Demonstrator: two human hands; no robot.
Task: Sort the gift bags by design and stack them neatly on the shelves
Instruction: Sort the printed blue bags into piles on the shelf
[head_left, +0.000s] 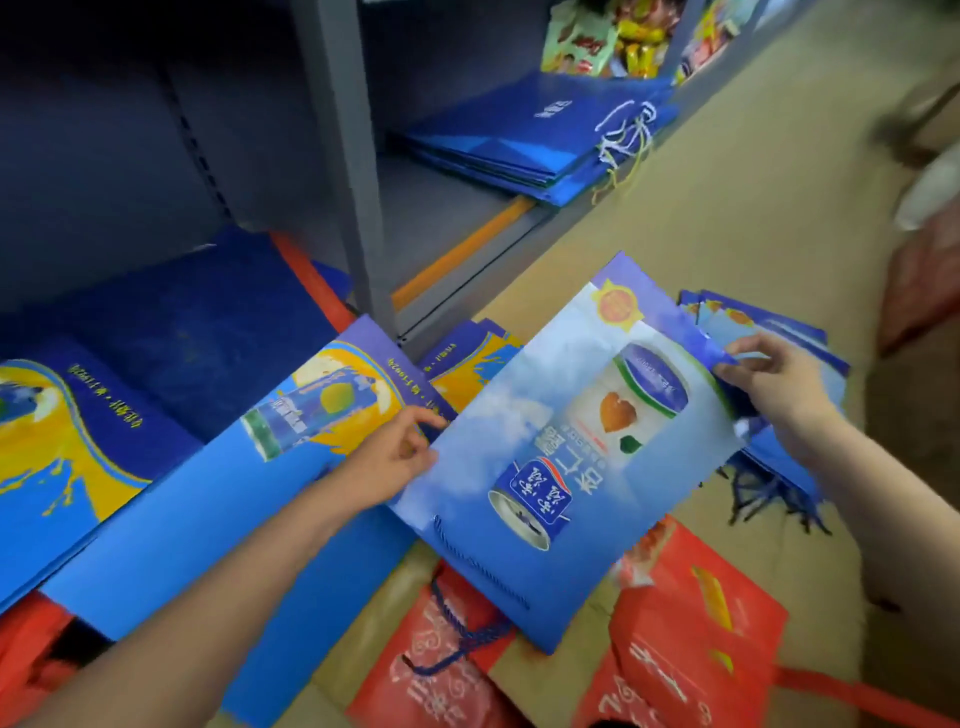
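Now both hands hold 1 flat light-blue gift bag (566, 447) above the floor: the left hand (389, 462) pinches its left edge, the right hand (769, 379) pinches its far right corner, beside the grey shelves (353, 171).

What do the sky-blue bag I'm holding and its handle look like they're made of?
The bag looks like glossy coated paper or thin card: it stays flat and stiff between the left hand and right hand, with a printed can picture. Its handle looks like twisted blue cord, probably synthetic.
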